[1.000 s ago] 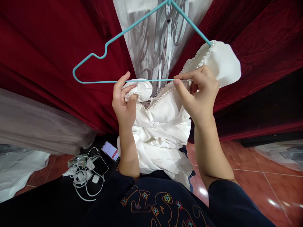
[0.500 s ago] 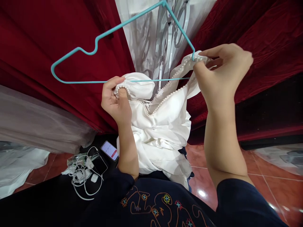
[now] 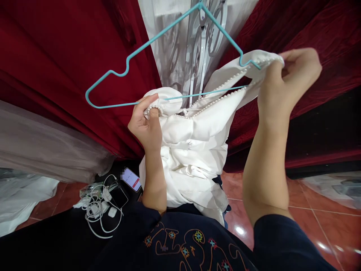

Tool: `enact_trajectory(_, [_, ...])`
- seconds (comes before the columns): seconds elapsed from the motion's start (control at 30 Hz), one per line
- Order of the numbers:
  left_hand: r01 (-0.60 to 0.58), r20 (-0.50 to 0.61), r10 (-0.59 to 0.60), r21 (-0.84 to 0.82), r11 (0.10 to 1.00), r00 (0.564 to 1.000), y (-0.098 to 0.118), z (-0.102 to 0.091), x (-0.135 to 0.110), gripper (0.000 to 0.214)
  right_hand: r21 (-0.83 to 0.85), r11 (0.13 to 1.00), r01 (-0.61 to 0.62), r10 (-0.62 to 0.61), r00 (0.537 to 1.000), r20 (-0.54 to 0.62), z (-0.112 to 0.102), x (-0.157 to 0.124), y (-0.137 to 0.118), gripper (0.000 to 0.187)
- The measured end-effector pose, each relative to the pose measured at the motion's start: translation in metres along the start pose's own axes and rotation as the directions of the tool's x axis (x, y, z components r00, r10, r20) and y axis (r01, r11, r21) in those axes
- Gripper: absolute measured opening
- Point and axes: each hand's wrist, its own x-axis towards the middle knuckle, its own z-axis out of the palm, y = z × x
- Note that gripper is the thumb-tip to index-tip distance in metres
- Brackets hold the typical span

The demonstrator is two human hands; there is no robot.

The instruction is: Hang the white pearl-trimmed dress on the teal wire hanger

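Observation:
A white dress (image 3: pixel 197 146) with pearl-beaded edging lies gathered over my lap, its top lifted. My left hand (image 3: pixel 146 120) is closed on the beaded edge of one shoulder, with the lower bar of the hanger at its fingers. My right hand (image 3: pixel 296 75) pinches the other shoulder strap and holds it stretched out to the right. A light-blue hanger (image 3: pixel 163 34) stands tilted above the dress. Its right end passes inside the strap held by my right hand, while its left end sticks out bare beyond my left hand.
A phone with a lit screen (image 3: pixel 131 180), a dark phone (image 3: pixel 118 195) and tangled white cables (image 3: pixel 96 214) lie on a black surface at left. Dark red curtains (image 3: pixel 70 49) hang ahead, with a white metal scroll frame (image 3: pixel 201 56) between them. Red tiles (image 3: pixel 239 203) cover the floor.
My right hand has moved right and slightly up, pulling the strap out over the hanger's right end. The hanger has shifted right and tilted; my left hand has moved slightly right.

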Motion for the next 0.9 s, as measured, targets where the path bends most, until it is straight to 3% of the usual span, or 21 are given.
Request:
enact_trajectory(0.07, [0.018,-0.002,-0.018,-0.036,0.999,1.000,-0.001,0.002,-0.004,0.020,0.121,0.985,-0.122,0.133,0.988,-0.082,-0.010,-0.016,0.016,0.020])
enact_trajectory(0.13, [0.041,-0.002,-0.041,-0.068,0.997,0.999,-0.002,0.004,-0.007,0.020,0.234,0.942,-0.239,0.280,0.946,-0.161,-0.020,-0.046,0.021,0.026])
enact_trajectory(0.23, [0.073,0.000,-0.073,-0.077,0.994,0.997,0.000,0.007,-0.010,0.021,0.295,0.917,-0.269,0.318,0.939,-0.133,-0.034,-0.098,0.012,0.017])
enact_trajectory(0.3, [0.082,0.000,-0.082,-0.075,0.994,0.997,0.001,0.008,-0.012,0.024,0.316,0.915,-0.249,0.284,0.956,-0.070,-0.043,-0.122,-0.003,0.004])
enact_trajectory(0.37, [0.092,-0.003,-0.092,-0.080,0.993,0.996,0.003,0.008,-0.013,0.028,0.327,0.928,-0.177,0.193,0.981,-0.018,-0.050,-0.128,-0.020,0.016])
enact_trajectory(0.43, [0.116,-0.004,-0.117,-0.090,0.989,0.993,0.005,0.009,-0.014,0.029,0.354,0.935,-0.033,0.028,0.999,0.019,-0.051,-0.119,-0.036,0.019])
enact_trajectory(0.53, [0.166,0.012,-0.166,-0.095,0.981,0.986,0.010,0.011,-0.016,0.024,0.411,0.906,0.100,-0.178,0.971,0.157,-0.042,-0.096,-0.054,0.013])
enact_trajectory(0.63, [0.157,0.034,-0.155,-0.090,0.983,0.987,0.015,0.009,-0.018,0.019,0.460,0.887,0.043,-0.199,0.934,0.296,-0.027,-0.090,-0.061,0.015])
enact_trajectory(0.8, [0.083,0.121,-0.067,-0.127,0.988,0.990,0.011,-0.013,-0.019,0.012,0.526,0.850,0.041,-0.200,0.947,0.250,-0.017,-0.111,-0.058,0.014])
enact_trajectory(0.9, [0.136,0.019,-0.136,0.000,0.991,0.990,-0.001,-0.041,-0.016,0.012,0.501,0.863,0.057,-0.218,0.939,0.268,-0.020,-0.116,-0.057,0.016])
